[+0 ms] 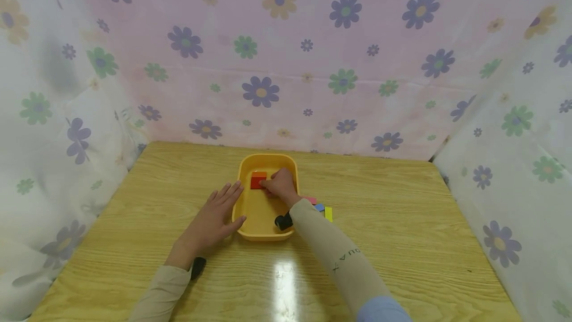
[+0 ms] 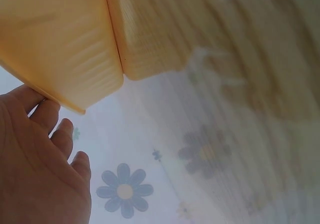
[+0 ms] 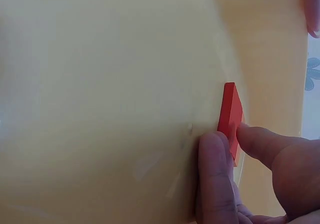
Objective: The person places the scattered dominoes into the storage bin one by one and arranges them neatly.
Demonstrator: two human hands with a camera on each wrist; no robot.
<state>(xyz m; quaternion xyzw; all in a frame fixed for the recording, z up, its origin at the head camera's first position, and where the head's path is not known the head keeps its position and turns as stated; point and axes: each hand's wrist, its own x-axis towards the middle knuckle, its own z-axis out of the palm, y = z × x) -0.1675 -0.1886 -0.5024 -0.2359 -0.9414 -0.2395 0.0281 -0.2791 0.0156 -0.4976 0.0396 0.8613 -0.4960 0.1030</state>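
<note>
Inside yellow tray (image 1: 258, 215), red block (image 1: 255, 183), long axis crosswise

From afar I am viewing a wood-grain table (image 1: 402, 212), with a bright glare (image 1: 285, 287) shining on its near part. Behind it a pink flowered sheet (image 1: 393, 39) is hanging, while a whitish left sheet (image 1: 27, 153) and a whitish right sheet (image 1: 523, 198), both flowered, are flanking the table.

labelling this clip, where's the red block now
In the head view, the red block is in the far half of the tray, left of the right hand, which pinches it.
</note>
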